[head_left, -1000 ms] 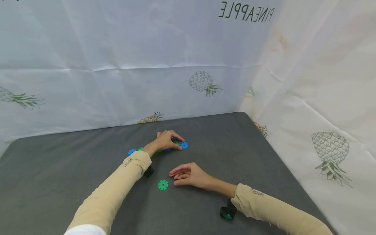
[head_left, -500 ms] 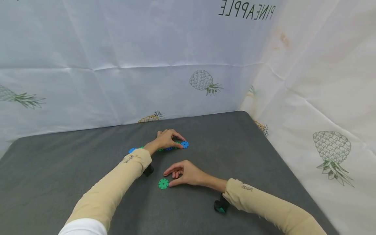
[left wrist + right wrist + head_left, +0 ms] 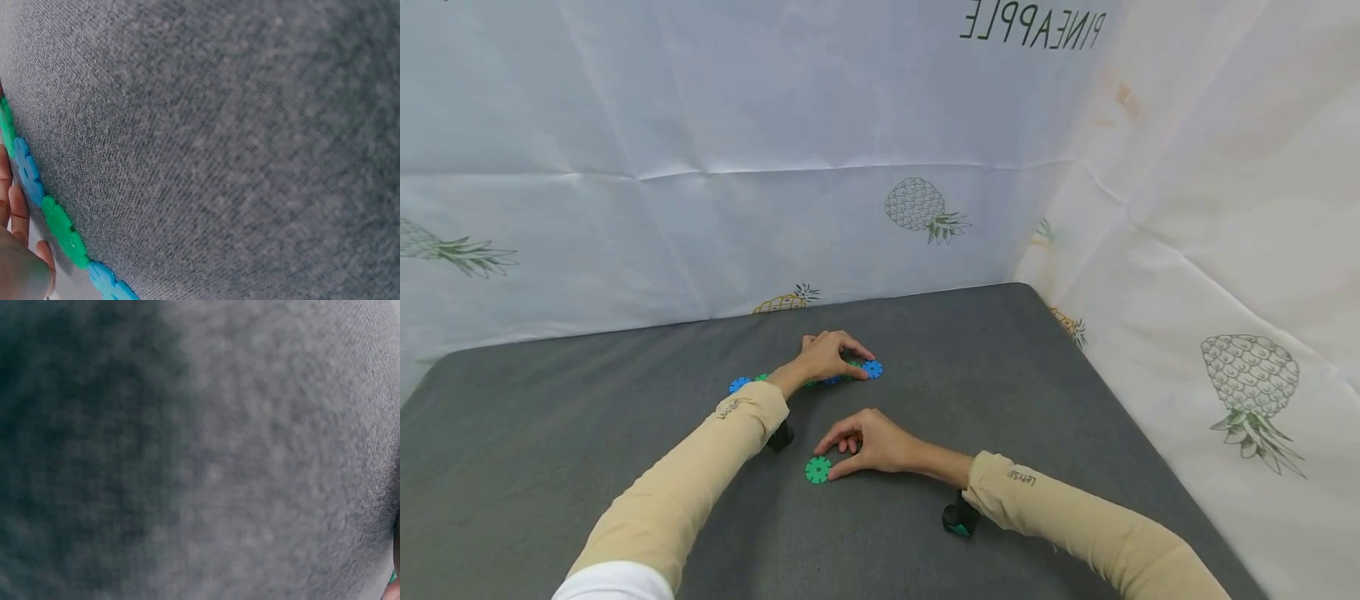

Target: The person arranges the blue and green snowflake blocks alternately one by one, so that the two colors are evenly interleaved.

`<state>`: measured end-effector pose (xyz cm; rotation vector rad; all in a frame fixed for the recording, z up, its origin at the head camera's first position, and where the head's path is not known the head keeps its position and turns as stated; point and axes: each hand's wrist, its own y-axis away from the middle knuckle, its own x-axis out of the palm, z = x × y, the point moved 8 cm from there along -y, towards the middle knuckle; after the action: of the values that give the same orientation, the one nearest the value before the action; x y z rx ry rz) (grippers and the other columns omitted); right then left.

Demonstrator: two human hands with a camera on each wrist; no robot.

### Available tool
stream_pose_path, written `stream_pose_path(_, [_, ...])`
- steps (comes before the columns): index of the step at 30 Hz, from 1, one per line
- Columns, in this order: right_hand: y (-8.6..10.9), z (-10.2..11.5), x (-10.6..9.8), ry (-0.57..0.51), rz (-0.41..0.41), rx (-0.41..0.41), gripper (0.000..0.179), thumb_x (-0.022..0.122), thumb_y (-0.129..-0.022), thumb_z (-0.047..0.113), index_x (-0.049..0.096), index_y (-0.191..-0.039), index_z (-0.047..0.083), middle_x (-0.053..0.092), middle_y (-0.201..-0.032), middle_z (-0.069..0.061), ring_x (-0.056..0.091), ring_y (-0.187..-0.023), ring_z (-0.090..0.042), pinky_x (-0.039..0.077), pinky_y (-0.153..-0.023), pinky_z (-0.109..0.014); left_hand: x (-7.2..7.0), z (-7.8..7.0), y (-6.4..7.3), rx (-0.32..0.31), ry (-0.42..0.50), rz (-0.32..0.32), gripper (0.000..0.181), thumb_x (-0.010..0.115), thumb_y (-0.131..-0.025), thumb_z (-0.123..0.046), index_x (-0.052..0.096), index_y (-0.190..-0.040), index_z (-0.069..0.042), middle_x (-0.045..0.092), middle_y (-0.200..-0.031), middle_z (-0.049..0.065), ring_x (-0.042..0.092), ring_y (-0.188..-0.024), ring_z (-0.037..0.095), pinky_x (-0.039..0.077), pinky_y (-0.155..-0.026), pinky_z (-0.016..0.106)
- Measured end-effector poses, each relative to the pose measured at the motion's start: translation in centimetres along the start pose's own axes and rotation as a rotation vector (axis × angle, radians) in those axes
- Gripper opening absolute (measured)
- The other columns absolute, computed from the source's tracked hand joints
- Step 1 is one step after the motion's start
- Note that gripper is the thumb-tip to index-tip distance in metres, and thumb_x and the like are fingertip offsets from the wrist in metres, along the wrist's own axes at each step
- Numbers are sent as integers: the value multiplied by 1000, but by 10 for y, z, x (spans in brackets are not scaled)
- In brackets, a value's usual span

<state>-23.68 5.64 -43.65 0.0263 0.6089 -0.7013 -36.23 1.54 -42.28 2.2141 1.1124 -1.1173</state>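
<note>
Small notched plastic discs, blue and green in turn, are joined in a row across the far part of the table. My left hand [image 3: 823, 356] lies over this row, thumb and forefinger pinching the blue disc [image 3: 872, 369] at its right end. The hand hides the row's middle. In the left wrist view, a green disc [image 3: 64, 231] and its blue neighbour [image 3: 28, 170] run beside the fingers [image 3: 19, 212]. Nearer, my right hand [image 3: 880, 442] has thumb and forefinger at the rim of a loose green disc [image 3: 817, 470], pinching it on the table.
A grey cloth covers the table [image 3: 587, 433]. White curtains [image 3: 700, 233] printed with pineapples hang along its back and right sides. Black wrist cameras [image 3: 961, 515] sit under the forearms. The row's left end shows a blue disc [image 3: 740, 384] beside the left wrist.
My right hand has moved left and slightly nearer, bringing thumb and forefinger to the loose green disc. The left hand stays at the blue disc.
</note>
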Motion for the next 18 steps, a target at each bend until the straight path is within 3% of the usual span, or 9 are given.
stream_pose_path(11, [-4,4,3,78,14,-68,29,80,-77,11,74,-105,5,65,-78,-2,45,-61,-1,42,-57,-17,0,0,2,-2,12,-22,27,78,-81,-30,75,-107,-22,65,-116,0,56,-100,20,22,-83,44])
stream_pose_path(18, [-1,3,-1,-15,17,-44,25,79,-77,8,73,-101,2,70,-86,-5,55,-68,-2,50,-64,-20,2,3,2,-14,15,-18,28,78,-81,-31,75,-108,-23,64,-117,0,54,-101,20,22,-83,44])
